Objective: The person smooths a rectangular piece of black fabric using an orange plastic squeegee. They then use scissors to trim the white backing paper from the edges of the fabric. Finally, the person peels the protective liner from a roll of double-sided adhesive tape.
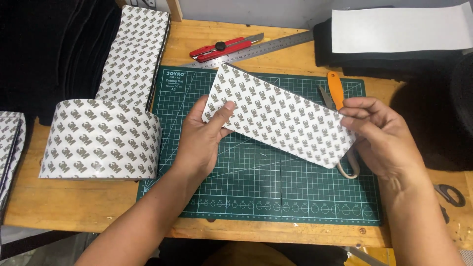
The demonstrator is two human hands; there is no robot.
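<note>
Left hand: the left hand (204, 135) is nearest, thumb on top and fingers beneath, pinching the left end of the patterned strip (278, 116).
Right hand: the right hand (382, 135) pinches the strip's right end, fingers curled over the edge.
Strip: a long white sheet with a grey repeat print, held tilted just above the green cutting mat (256, 182), its right end lower.
Doing it well: I judge an even pull from both ends would keep the strip flat and uncreased, with grips close to the edges.
Rolls: one wide roll (101, 138) of the same printed material, left on the tabletop (64, 202).
Stacks: two piles of printed sheets, one behind the roll (133, 54), one at the left edge (10, 148).
Cutters: one red utility knife (221, 48), one steel ruler (268, 47).
Scissors: one orange-handled pair (336, 91) under the strip; black handles (449, 194) at right, kind unclear.
</note>
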